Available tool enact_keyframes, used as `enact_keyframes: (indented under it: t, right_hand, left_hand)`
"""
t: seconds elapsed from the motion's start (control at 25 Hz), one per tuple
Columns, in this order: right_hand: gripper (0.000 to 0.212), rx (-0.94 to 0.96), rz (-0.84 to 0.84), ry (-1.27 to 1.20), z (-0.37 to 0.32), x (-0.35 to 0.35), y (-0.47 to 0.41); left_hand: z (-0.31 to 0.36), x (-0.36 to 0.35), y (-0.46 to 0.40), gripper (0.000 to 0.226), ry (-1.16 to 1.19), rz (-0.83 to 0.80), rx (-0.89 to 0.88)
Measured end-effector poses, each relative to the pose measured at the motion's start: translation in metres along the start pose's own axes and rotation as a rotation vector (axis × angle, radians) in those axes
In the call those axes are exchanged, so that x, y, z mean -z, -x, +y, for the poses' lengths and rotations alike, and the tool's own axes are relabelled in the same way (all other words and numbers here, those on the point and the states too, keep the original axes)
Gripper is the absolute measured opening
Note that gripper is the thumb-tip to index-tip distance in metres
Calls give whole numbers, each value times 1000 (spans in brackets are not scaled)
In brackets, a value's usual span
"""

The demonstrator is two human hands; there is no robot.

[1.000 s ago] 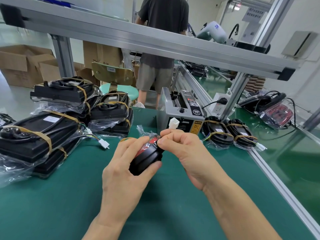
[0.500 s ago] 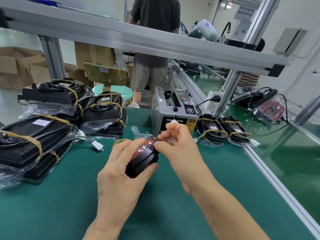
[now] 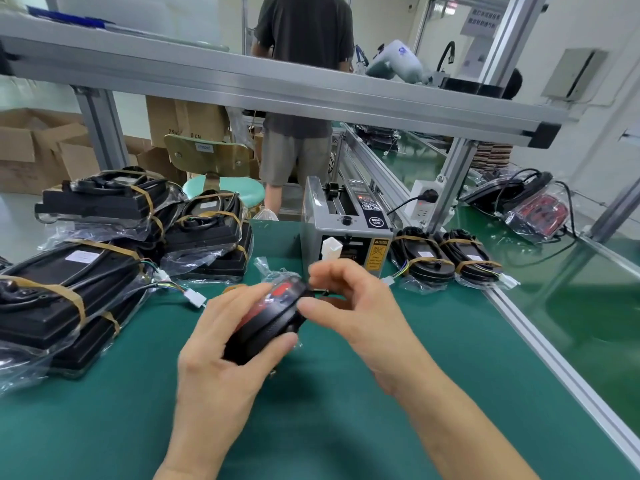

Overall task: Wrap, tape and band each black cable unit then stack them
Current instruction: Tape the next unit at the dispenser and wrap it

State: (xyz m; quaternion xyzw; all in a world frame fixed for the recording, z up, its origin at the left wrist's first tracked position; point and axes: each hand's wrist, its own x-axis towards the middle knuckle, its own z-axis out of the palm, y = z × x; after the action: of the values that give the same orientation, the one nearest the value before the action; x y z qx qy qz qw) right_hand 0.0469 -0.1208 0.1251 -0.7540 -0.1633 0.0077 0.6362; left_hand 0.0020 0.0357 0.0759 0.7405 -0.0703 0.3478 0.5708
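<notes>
Above the green mat my left hand (image 3: pixel 221 344) grips a black cable unit (image 3: pixel 266 323) with a red face, wrapped in clear plastic. My right hand (image 3: pixel 349 306) is at the unit's far end with curled fingers, pinching something small and dark there; motion blur hides what it is. A tan rubber band (image 3: pixel 233 288) shows just behind my left fingers. Stacks of banded, bagged black units (image 3: pixel 62 299) lie at the left, with more stacks (image 3: pixel 207 233) behind them. Two banded units (image 3: pixel 446 261) rest at the right, beside the tape dispenser (image 3: pixel 343 233).
A grey aluminium rail (image 3: pixel 540 337) edges the mat on the right. Unwrapped units with cables (image 3: pixel 526 206) lie beyond it. An aluminium shelf beam (image 3: pixel 277 88) crosses overhead. A person (image 3: pixel 301 98) stands behind the bench near a stool (image 3: pixel 221 188) and cardboard boxes (image 3: pixel 34 150).
My right hand's fingers have shifted slightly right at the unit's far end. My left hand keeps the same grip on the unit.
</notes>
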Motion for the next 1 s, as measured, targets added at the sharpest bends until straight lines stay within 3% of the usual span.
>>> enact_keyframes:
  t: [0.08, 0.16, 0.2, 0.32, 0.4, 0.48, 0.56, 0.68, 0.76, 0.84, 1.0]
  right_hand:
    - [57, 84, 33, 156, 8, 15, 3]
    - [88, 35, -132, 300, 15, 20, 1]
    - [92, 10, -243, 328, 18, 18, 0]
    - [67, 32, -300, 464, 18, 12, -8]
    - [62, 135, -232, 740, 16, 16, -15]
    - [61, 270, -217, 1021, 16, 18, -22]
    - [62, 305, -252, 1131, 18, 13, -28]
    - [61, 327, -342, 1120, 24, 1, -35]
    - [60, 358, -371, 1109, 27, -3, -38]
    - [60, 380, -399, 1097, 27, -4, -41]
    - [61, 441, -443, 1087, 29, -4, -47]
  left_hand:
    - [-7, 11, -3, 49, 275, 95, 89]
    - [-13, 16, 1, 49, 635, 125, 220]
    - [-16, 17, 4, 53, 774, 97, 284]
    - [-28, 24, 16, 63, 974, -10, 439]
    - [-35, 36, 20, 69, 859, -61, 529]
    - [-37, 55, 20, 78, 534, 18, 552]
    - [-28, 68, 13, 56, 211, 176, 372]
    - [-13, 60, 0, 37, -126, -13, 36]
    - [-13, 47, -5, 33, -101, -201, 148]
    - [-14, 43, -16, 25, 112, -292, 389]
    - [-28, 43, -37, 4, 261, -202, 526]
